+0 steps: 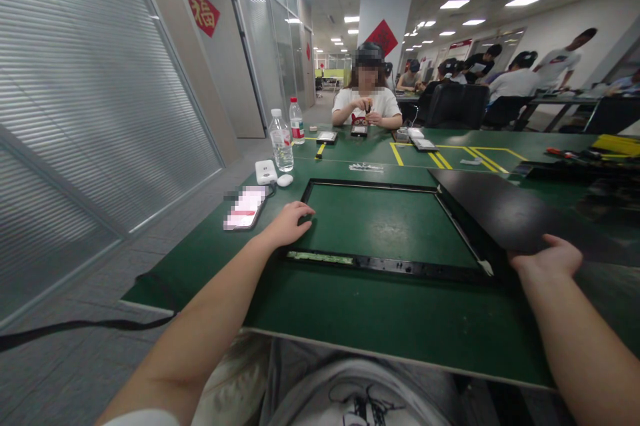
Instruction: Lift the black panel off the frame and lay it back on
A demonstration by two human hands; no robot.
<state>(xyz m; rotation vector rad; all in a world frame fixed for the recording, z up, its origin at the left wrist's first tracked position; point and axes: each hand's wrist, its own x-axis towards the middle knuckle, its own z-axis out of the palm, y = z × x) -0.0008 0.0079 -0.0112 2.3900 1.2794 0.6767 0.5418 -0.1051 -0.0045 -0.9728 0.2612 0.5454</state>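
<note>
A black rectangular frame point(400, 266), like a monitor bezel, lies flat on the green table before me, with a pale green strip along its near rail. My left hand point(289, 225) is over its left rail, thumb and fingers closed around it; the hand hides part of that rail. My right hand point(549, 258) holds the near edge of a thin, dark flat panel point(505, 213), thumb on top and the other fingers hidden underneath. This panel is tilted, just right of the frame, and close to the frame's right rail.
Left of the frame are a phone point(246, 207), a white charger point(265, 172) and two water bottles point(281, 141). Small screws or parts point(366, 167) lie beyond it. Dark parts and tools point(600, 153) crowd the right. A person point(367, 103) sits opposite, handling a small device.
</note>
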